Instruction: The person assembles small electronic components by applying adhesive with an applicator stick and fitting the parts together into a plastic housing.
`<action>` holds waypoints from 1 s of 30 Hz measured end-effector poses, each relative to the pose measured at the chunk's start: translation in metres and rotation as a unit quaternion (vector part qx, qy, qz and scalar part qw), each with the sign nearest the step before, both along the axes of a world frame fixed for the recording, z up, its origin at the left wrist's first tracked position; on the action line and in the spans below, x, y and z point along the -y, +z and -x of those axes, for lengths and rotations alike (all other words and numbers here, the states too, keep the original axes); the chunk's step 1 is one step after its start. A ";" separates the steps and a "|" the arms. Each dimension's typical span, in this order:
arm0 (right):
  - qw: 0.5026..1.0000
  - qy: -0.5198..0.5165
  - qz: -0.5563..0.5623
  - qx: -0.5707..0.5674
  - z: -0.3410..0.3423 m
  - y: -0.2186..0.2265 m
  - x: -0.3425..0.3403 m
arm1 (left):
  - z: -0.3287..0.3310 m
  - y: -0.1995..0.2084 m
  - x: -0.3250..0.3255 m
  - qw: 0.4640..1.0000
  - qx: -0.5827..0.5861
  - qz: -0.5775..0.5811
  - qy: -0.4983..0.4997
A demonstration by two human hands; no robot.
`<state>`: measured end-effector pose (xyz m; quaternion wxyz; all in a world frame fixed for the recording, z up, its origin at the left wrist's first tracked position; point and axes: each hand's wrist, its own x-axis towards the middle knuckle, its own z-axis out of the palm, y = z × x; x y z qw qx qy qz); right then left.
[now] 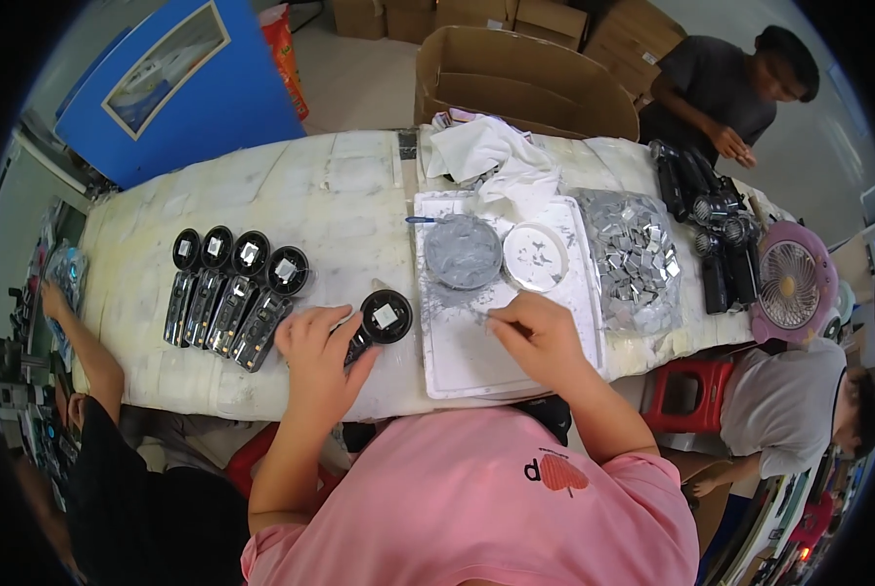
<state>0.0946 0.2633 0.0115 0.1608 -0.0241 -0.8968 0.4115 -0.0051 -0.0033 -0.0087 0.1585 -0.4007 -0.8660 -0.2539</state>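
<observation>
My left hand [322, 356] is closed round the handle of a black handheld device with a round head [386, 316]. A shiny silver square sits in the middle of that head. To its left, several similar devices [252, 254] lie in a slanting row, each with a silver square on its head. My right hand [540, 337] is over the white tray [457, 366], thumb and fingers pinched together; whatever is between them cannot be made out. On the tray stand a round tub of grey paste [464, 252] and a white round lid [535, 257] with grey smears.
A clear bag of small silver squares [638, 259] lies right of the tray. A white cloth [496, 161] is behind it. Black devices [711, 225] and a pink fan [794, 283] stand at the right end. An open cardboard box [525, 83] is beyond the table. Other people are nearby.
</observation>
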 end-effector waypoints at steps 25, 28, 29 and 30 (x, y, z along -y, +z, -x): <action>0.947 0.148 -0.182 -0.218 0.017 -0.005 0.035 | -0.007 -0.015 -0.003 0.997 0.037 -0.066 0.020; 0.945 0.142 -0.175 -0.236 0.022 -0.006 0.037 | -0.007 -0.014 -0.005 0.997 0.044 -0.064 0.022; 0.943 0.147 -0.176 -0.243 0.025 -0.006 0.038 | -0.007 -0.013 -0.005 0.996 0.050 -0.062 0.027; 0.943 0.145 -0.174 -0.243 0.025 -0.007 0.038 | -0.007 -0.013 -0.005 0.997 0.050 -0.060 0.026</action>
